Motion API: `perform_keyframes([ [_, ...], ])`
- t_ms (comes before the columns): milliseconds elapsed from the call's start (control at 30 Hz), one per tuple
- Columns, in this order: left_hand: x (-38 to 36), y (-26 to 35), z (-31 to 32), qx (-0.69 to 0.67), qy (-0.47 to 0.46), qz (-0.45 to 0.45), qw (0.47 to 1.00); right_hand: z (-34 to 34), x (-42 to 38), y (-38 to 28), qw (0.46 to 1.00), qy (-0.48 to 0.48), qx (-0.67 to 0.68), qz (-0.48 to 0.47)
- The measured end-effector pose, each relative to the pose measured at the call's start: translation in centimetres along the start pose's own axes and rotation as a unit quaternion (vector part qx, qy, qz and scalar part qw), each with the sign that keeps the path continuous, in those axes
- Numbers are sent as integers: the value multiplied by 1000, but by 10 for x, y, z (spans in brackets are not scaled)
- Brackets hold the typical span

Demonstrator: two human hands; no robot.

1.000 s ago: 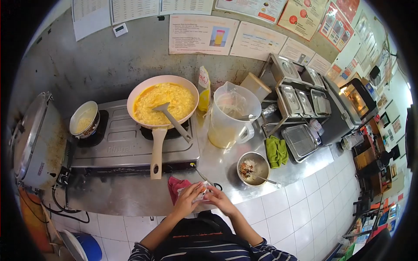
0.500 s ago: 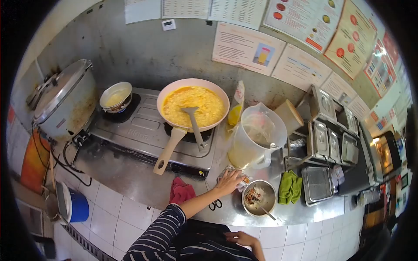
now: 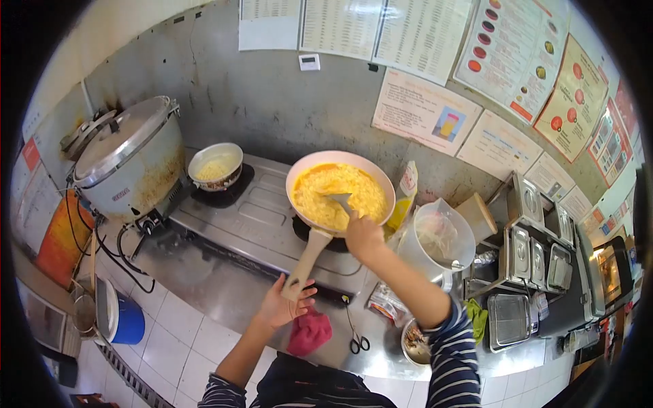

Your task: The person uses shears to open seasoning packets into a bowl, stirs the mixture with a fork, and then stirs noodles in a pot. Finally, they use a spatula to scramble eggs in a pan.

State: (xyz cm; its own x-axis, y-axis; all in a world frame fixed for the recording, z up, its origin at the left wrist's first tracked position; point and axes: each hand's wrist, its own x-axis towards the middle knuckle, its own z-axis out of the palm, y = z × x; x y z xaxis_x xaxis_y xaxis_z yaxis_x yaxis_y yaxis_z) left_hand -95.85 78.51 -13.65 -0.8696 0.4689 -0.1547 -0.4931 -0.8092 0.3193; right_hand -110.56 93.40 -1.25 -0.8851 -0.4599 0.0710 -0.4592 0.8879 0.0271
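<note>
My right hand (image 3: 364, 238) is closed around a grey spatula (image 3: 341, 200), whose blade sits in yellow, egg-like food (image 3: 331, 183) inside a pale pink frying pan (image 3: 389, 190). The pan rests on the right burner of a steel gas stove (image 3: 235, 217). At the end of the pan's beige handle (image 3: 309, 262) is my left hand (image 3: 289, 304), palm turned up and fingers spread, overlapping the handle tip. A pink cloth (image 3: 310, 331) lies just beside that hand. Most of the spatula's handle is hidden by my right fist.
Left of the pan stand a small bowl (image 3: 216, 163) and a large lidded cooker (image 3: 136, 160). To the right are a plastic jug (image 3: 445, 234), a packet (image 3: 388, 302), scissors (image 3: 359, 343), a metal bowl (image 3: 416, 343) partly behind my right arm, a green cloth (image 3: 477, 319) and a wire-mesh tray (image 3: 509, 321).
My left hand has left the packet and moved to the pan handle. My right hand has come up from near my body and taken hold of the spatula. The view has shifted.
</note>
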Motion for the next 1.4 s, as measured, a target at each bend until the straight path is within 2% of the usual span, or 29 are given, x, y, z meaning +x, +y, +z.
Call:
perform_keyframes([
  [33, -3, 16, 14, -4, 12, -14, 1000, -4, 9, 4, 998, 48, -51, 0],
  [100, -5, 37, 42, 20, 41, -52, 998, -41, 35, 20, 993, -70, -84, -35],
  [133, 2, 41, 38, 25, 33, -52, 998, -67, 41, 22, 987, -97, -121, -42],
  [200, 10, 36, 18, -90, -45, -138, 985, -119, 41, 18, 979, -122, -158, -42],
  [233, 11, 36, 18, -86, -49, -143, 985, -142, 39, 14, 973, -164, -157, -48],
  [267, 10, 34, 22, -79, -16, -130, 988, -159, 36, 9, 965, -205, -155, -52],
  [300, 10, 34, 26, -70, 17, -116, 991, -171, 32, 1, 965, -204, -157, -44],
  [367, 9, 32, 30, -70, 25, -117, 990, -182, 22, -13, 952, -257, -167, -14],
  [433, 9, 33, 38, -62, 61, -112, 990, -175, 7, -25, 959, -248, -137, -6],
  [567, 8, 32, 47, -48, 110, -118, 986, -97, -34, -37, 980, -135, -126, -77],
  [633, 7, 30, 45, -49, 115, -119, 985, -72, -44, -55, 982, -110, -150, -46],
  [800, 9, 29, 44, -43, 108, -115, 987, -34, -22, -51, 981, -64, -185, 2],
  [867, 8, 28, 43, -37, 111, -116, 986, -19, -7, -40, 992, -17, -122, 0],
  [1033, 7, 29, 49, -30, 114, -115, 986, -4, 42, -23, 991, 13, -128, -28],
  [1100, 6, 31, 51, -20, 128, -121, 984, -1, 61, -16, 990, 14, -137, -36],
  [1167, 8, 33, 51, -26, 123, -123, 984, -6, 81, -9, 988, -53, -142, 4],
  [1233, 5, 33, 50, -34, 120, -125, 984, -33, 91, 0, 988, -46, -142, 39],
  [1333, 4, 35, 47, -28, 107, -133, 985, -77, 103, 37, 988, -84, -114, 63],
  [1400, 2, 34, 44, -47, 65, -122, 989, -102, 99, 47, 986, -104, -107, 72],
])
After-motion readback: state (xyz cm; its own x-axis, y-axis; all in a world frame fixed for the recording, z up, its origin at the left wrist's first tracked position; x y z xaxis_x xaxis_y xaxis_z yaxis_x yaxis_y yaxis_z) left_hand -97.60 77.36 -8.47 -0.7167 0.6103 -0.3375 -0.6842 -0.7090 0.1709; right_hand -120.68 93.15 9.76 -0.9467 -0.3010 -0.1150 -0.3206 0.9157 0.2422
